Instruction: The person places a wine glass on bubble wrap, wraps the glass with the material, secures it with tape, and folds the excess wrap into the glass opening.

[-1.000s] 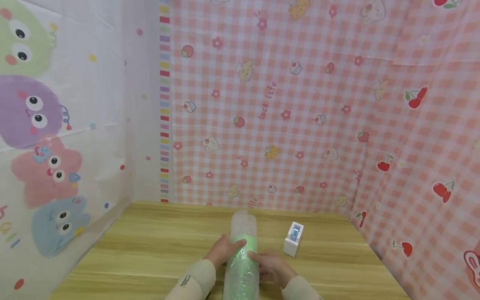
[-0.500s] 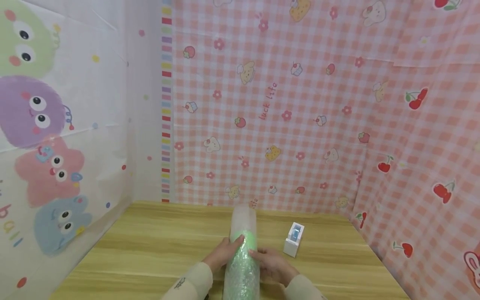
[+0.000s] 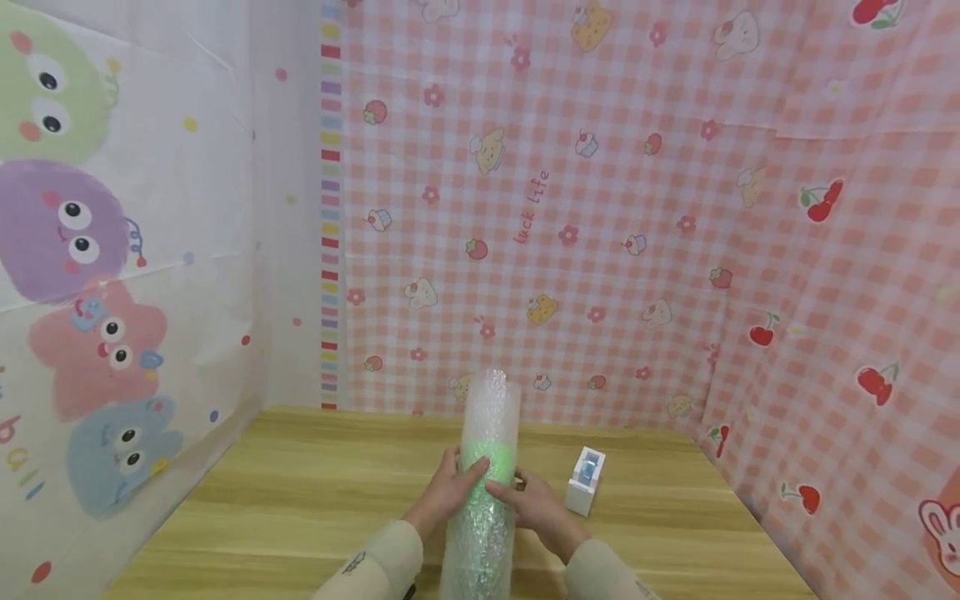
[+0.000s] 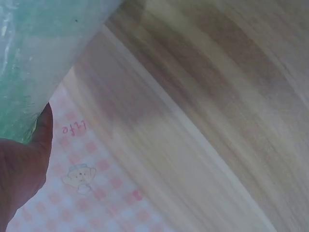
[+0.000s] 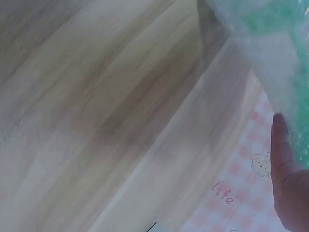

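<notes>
A long bundle of bubble wrap [image 3: 483, 533] with something green inside stands out toward the far edge in the head view, its clear far end holding no green. My left hand [image 3: 448, 492] grips its left side, thumb lying on top. From the right, my right hand [image 3: 536, 504] grips the same bundle, thumb also over the top. Both wrist views show part of the green bubble-wrapped bundle [image 4: 29, 63] with fingers against it. What the green thing is cannot be told through the wrap.
A white tape dispenser [image 3: 585, 482] with a blue roll stands on the wooden table [image 3: 315, 500], right of the bundle. A pink checked cloth [image 3: 525, 250] hangs behind the table, and a white sheet with cartoon figures [image 3: 97, 233] hangs at the left.
The far end of the bundle has risen and reaches higher against the cloth. Both hands have moved slightly forward with it, still holding its sides. The tape dispenser stays put.
</notes>
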